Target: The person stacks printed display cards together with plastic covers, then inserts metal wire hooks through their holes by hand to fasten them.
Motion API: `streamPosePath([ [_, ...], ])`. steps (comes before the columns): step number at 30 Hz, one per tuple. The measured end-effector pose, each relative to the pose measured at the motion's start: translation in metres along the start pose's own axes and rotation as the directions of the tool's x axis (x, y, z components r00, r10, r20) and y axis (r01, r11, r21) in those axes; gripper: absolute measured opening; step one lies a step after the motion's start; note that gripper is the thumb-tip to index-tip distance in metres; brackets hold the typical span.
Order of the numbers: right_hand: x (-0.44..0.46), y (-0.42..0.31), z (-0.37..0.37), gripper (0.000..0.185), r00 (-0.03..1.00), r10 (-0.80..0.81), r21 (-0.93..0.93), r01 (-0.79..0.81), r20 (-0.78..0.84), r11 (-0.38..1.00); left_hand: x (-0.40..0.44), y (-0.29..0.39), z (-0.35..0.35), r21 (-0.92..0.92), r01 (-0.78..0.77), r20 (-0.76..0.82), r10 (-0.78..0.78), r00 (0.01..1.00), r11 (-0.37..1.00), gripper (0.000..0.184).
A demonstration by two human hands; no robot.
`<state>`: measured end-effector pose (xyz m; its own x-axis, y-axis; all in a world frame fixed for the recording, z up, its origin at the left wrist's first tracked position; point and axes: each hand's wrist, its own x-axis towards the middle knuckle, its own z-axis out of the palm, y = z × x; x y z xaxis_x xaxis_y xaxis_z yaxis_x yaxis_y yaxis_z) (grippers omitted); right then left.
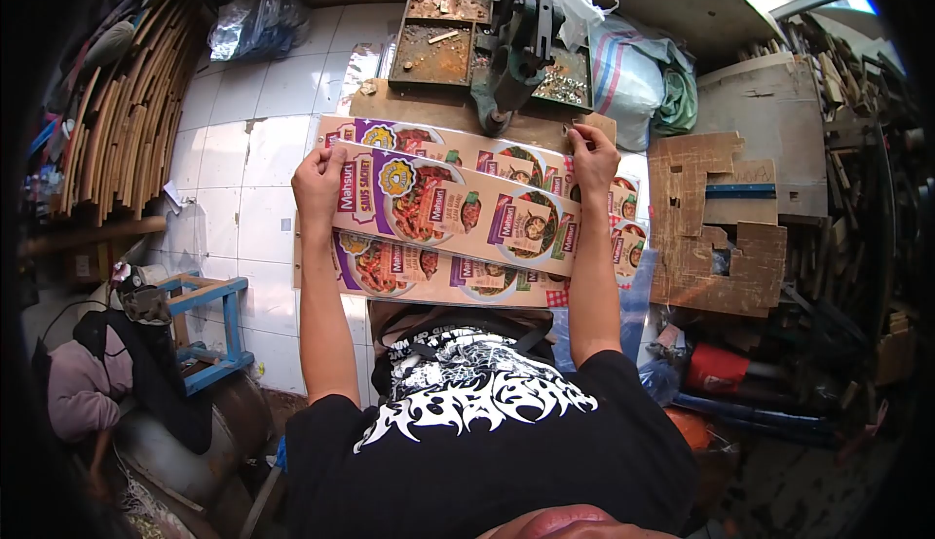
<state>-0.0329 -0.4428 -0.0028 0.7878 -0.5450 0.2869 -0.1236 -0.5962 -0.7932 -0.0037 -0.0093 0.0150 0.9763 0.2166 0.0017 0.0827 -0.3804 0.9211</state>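
Note:
Several long printed cardboard strips with food pictures lie overlapped in front of me. My left hand (320,186) is closed on the left end of the middle printed strip (467,210), thumb on top. Over the right end of the strips is my right hand (593,161), its fingers curled and pinched near the edge of the upper printed strip (453,143). A tiny thing shows at its fingertips, too small to name. The lower printed strip (443,276) lies nearest my body. Just beyond the strips stands a dark metal hand press (508,76), its foot close to the upper strip.
Behind the press is a compartmented metal tray (433,52) with small metal parts. White and green sacks (628,67) and cut brown boards (721,218) lie right. Stacked boards (127,101) and a blue frame (219,330) stand left. Another person (88,373) is at lower left.

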Motion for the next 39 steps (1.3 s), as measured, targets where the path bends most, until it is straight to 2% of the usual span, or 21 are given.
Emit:
streamPosePath([
  [5,0.001,0.0,-0.001,0.016,0.999,-0.005,-0.032,0.007,0.041,0.999,-0.001,0.001,0.0,-0.008,0.009,0.002,-0.009,1.0,1.0,0.031],
  [14,-0.002,0.003,-0.001,0.016,0.998,-0.02,0.041,0.018,0.055,0.999,-0.001,0.003,0.0,-0.015,0.036,0.013,-0.035,0.999,0.999,0.032],
  [39,0.002,0.001,0.002,0.016,1.0,-0.004,0.032,0.004,0.016,0.999,-0.003,0.009,-0.001,0.021,0.036,0.0,-0.036,0.999,0.999,0.03],
])
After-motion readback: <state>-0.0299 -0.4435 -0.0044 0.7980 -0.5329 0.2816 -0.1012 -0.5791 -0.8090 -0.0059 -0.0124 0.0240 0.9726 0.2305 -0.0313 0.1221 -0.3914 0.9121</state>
